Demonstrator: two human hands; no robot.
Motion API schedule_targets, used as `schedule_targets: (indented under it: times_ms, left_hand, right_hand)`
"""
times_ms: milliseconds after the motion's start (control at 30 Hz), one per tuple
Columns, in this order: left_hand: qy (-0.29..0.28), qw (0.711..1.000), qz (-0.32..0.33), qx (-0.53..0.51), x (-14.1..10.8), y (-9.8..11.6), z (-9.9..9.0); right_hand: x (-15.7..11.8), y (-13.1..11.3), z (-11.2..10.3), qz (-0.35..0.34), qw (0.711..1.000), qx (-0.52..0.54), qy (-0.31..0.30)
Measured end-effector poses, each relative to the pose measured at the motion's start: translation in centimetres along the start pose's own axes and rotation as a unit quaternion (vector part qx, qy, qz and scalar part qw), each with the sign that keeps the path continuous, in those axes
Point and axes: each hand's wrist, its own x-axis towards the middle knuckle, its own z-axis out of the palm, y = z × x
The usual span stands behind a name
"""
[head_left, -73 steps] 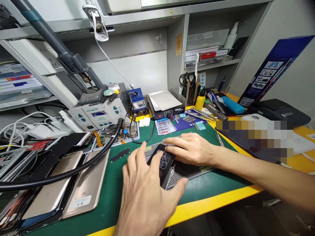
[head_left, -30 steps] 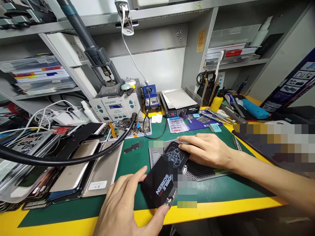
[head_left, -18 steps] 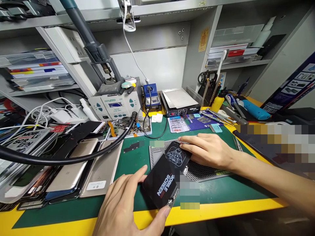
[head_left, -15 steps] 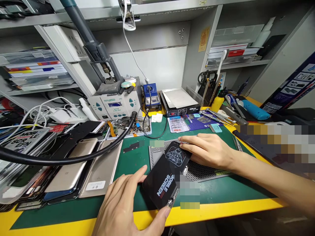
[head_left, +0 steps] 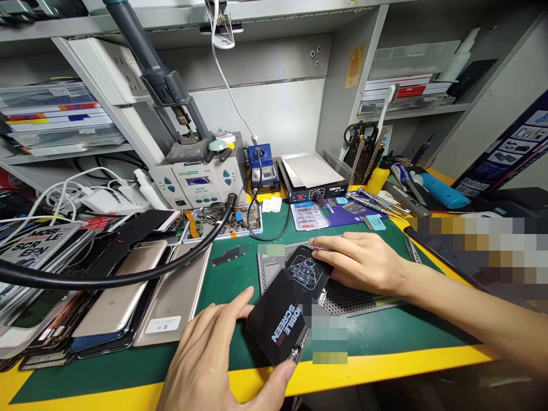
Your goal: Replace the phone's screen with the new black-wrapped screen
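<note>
A phone (head_left: 280,319), its dark face printed with "MOBILE SCREEN" and a line-drawn figure, lies tilted between my two hands. My left hand (head_left: 209,348) grips its near end, thumb on the lower corner and fingertips at the left edge. At the far end, the fingers of my right hand (head_left: 363,260) are closed on the top right edge. Bare metal parts show along the phone's right side. Beneath it lies a grey perforated mat (head_left: 355,294), partly covered by the phone and my right hand.
Several phones (head_left: 166,294) are stacked at left, under a thick black hose (head_left: 128,281). A hot-air station (head_left: 201,177), a tray of small parts (head_left: 214,222) and a heating plate (head_left: 317,177) stand behind. Tweezers (head_left: 411,249) and screwdrivers (head_left: 377,201) lie at right.
The view has shifted very slightly. Both hands keep the same hold on the phone, which has barely moved.
</note>
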Motion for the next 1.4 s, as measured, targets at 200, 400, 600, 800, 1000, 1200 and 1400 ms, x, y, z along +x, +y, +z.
schedule_targets:
  times_ms: [200, 400, 600, 800, 1000, 1200, 1400]
  left_hand:
    - [-0.005, 1.000, -0.007, 0.001, -0.08, -0.03, 0.00]
    - [-0.009, 1.000, -0.009, 0.000, 0.00, -0.08, 0.12]
    - [-0.006, 1.000, -0.009, 0.003, 0.15, -0.03, 0.16]
    - [-0.007, 1.000, -0.009, 0.008, -0.12, -0.10, 0.18]
    - [-0.004, 1.000, -0.009, 0.008, -0.12, -0.29, 0.17]
    - [-0.001, 1.000, -0.005, 0.006, 0.07, -0.30, 0.30]
    - [0.001, 1.000, -0.004, 0.001, -0.05, -0.32, 0.39]
  right_hand:
    - [0.02, 0.01, 0.01, 0.003, 1.000, 0.005, -0.001]
    - [-0.01, 0.00, 0.04, 0.006, 1.000, 0.008, -0.006]
    - [-0.03, -0.02, 0.06, 0.008, 1.000, 0.010, -0.007]
    - [0.06, -0.06, -0.03, 0.011, 1.000, 0.013, -0.007]
    - [0.04, -0.06, 0.01, 0.014, 1.000, 0.017, -0.009]
    - [-0.03, -0.04, 0.09, 0.014, 1.000, 0.020, -0.011]
    - [0.13, -0.07, -0.18, 0.018, 0.999, 0.023, -0.025]
